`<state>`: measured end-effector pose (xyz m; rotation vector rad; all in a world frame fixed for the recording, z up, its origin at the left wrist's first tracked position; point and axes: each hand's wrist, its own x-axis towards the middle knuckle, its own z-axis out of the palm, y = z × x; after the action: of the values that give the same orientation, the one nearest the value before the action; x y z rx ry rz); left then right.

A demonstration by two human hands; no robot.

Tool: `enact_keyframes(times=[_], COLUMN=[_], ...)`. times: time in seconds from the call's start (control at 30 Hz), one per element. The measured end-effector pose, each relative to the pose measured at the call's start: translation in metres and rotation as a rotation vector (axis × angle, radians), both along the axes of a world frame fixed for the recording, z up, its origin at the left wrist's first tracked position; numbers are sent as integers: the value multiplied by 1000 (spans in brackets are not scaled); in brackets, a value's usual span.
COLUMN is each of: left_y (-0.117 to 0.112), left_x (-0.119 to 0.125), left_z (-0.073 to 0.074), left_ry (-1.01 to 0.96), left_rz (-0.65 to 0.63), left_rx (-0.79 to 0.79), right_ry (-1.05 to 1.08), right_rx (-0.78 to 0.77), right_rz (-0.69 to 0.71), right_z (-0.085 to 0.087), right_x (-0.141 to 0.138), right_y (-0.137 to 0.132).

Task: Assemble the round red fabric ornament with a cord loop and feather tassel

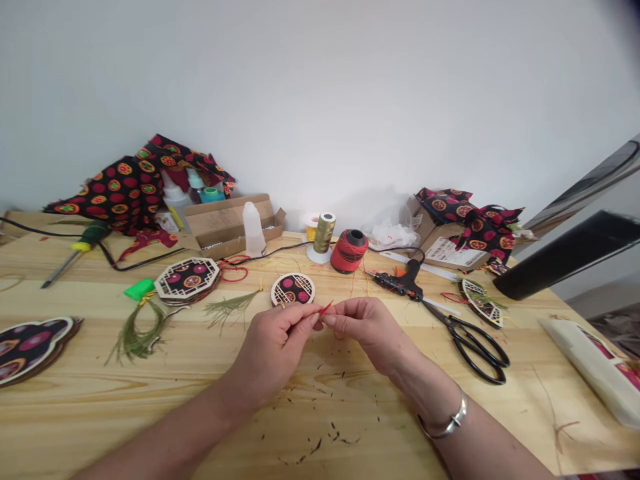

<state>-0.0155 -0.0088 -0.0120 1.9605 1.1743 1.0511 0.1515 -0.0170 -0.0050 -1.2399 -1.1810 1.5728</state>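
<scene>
My left hand (277, 340) and my right hand (363, 327) meet above the middle of the wooden table (150, 400). Both pinch a short piece of red thread (326, 308) between thumb and fingertips. Just behind them lies a small round wooden ornament (293, 289) with dark patterned fabric inside. A silver bangle (450, 420) circles my right wrist.
Red thread spool (349, 251), gold spool (324, 235), black glue gun (403, 281) and black scissors (473, 340) lie to the right. An octagonal ornament stack (187, 280), green tassels (137, 333), a cardboard box (225, 223), a white bottle (253, 230), patterned fabric (130, 187) and a screwdriver (75, 253) sit left.
</scene>
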Motion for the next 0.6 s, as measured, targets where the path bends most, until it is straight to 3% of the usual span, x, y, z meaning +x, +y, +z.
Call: enact_keyframes(times=[0.6], left_y=[-2], left_x=[-1], left_z=[-1], left_ry=[2], left_rz=[-31], left_rx=[11], right_ry=[-51], right_rx=[40], right_rz=[-43], right_z=[1], right_x=[-5], right_y=[-1])
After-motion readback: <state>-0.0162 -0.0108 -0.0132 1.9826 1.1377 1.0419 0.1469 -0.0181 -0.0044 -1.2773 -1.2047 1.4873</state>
